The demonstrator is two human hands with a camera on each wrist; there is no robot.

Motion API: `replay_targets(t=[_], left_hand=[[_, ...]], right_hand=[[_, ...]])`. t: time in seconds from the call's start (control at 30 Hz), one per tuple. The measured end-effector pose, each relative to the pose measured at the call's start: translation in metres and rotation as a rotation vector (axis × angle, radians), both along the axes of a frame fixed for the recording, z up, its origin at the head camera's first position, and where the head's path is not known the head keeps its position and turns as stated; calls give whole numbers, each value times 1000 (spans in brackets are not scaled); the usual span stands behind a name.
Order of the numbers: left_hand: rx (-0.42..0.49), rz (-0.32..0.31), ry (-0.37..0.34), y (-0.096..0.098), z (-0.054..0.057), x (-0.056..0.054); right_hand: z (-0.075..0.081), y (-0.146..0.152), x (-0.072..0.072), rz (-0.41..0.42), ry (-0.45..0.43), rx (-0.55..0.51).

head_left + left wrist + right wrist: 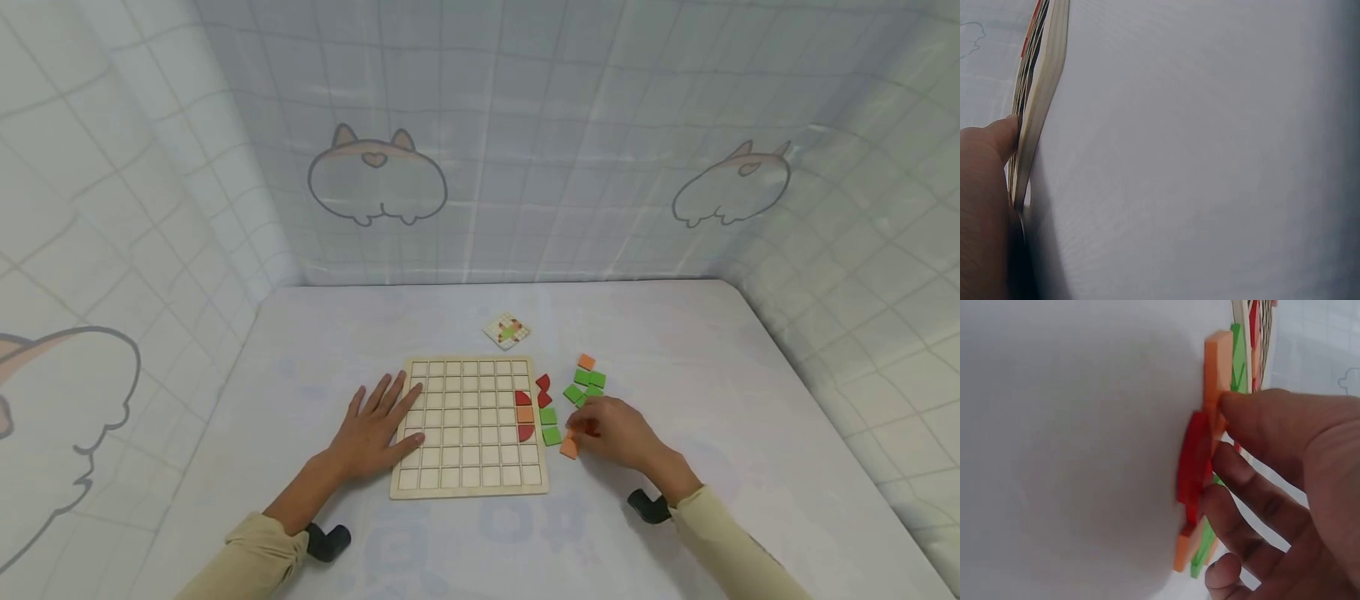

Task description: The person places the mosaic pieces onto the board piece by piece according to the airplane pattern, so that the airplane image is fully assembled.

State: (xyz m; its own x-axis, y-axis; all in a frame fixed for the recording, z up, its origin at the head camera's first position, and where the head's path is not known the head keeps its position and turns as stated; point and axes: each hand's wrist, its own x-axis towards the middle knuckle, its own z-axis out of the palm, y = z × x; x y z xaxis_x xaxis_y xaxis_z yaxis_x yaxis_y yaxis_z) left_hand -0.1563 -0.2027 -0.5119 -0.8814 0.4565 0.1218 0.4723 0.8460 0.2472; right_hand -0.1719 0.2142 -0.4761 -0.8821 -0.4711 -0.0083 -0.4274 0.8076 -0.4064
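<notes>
A wooden grid board (470, 455) lies flat on the table. My left hand (369, 435) rests on its left edge with fingers spread; in the left wrist view the thumb (1005, 134) touches the board's side. On the grid's right column sit an orange square tile (525, 414) and two red quarter-round tiles, one above and one below it. Right of the board, my right hand (617, 435) pinches an orange tile (1212, 412) between thumb and fingers, low at the table. Another orange tile (1218, 362) and a red piece (1194, 456) lie close to the fingertips.
Green tiles (551, 436) and red pieces (543, 382) lie along the board's right edge. Beyond the right hand are several green tiles (582, 377) and an orange one (587, 362). A small pattern card (507, 331) lies behind the board. Patterned cloth walls surround the table.
</notes>
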Motion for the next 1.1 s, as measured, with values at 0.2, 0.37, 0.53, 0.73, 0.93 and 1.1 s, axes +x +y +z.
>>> replay_targets(t=[0.2, 0.37, 0.53, 0.73, 0.93, 1.1], left_hand=[[46, -17, 32, -4, -10, -3], [55, -24, 36, -7, -18, -6], [41, -22, 15, -7, -19, -6], [53, -11, 7, 0, -5, -1], [-1, 1, -9, 3, 0, 0], [9, 6, -10, 0, -5, 0]], right_hand=[[2, 6, -2, 75, 113, 49], [3, 6, -5, 103, 197, 71], [4, 3, -11, 97, 179, 80], [5, -10, -24, 124, 224, 31], [6, -42, -37, 226, 228, -38], [6, -78, -45, 299, 231, -37]])
